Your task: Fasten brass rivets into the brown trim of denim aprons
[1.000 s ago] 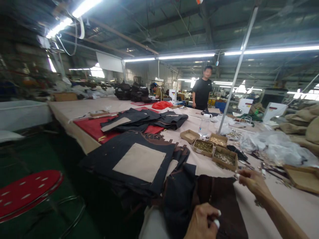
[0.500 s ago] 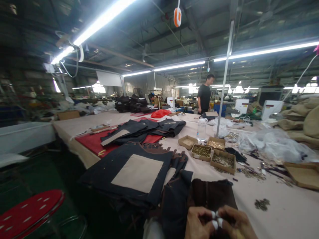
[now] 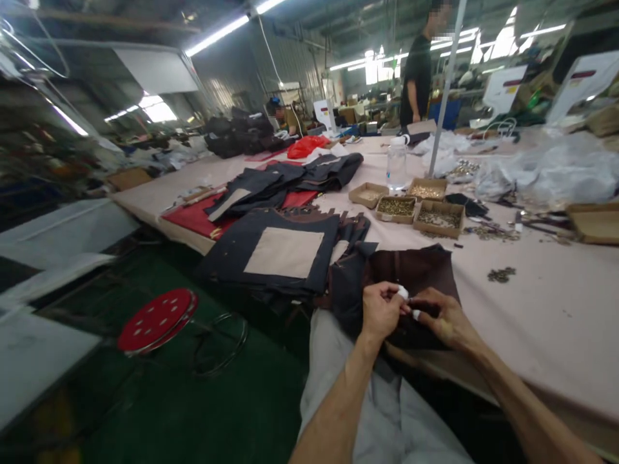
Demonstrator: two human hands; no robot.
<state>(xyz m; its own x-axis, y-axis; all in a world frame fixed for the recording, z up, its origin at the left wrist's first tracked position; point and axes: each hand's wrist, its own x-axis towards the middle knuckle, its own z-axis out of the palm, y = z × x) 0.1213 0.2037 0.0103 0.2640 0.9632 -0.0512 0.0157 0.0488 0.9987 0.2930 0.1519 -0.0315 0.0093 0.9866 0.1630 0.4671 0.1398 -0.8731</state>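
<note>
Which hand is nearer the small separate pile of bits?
Right. The right hand is left of the small pile, nearer the body; the left hand is farther left.

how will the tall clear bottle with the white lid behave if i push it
The tall clear bottle with the white lid may tip if pushed high, being taller than wide. Its round sides suggest it could then roll. It looks stiff, holding its upright shape.

From my remote seat I see light grey trousers [image 3: 333,361], loose and creased over the legs. Both forearms [image 3: 341,399] are bare. I make out white coverings at the fingertips of the left hand [image 3: 382,310] and right hand [image 3: 449,319], their material unclear to me.
</note>
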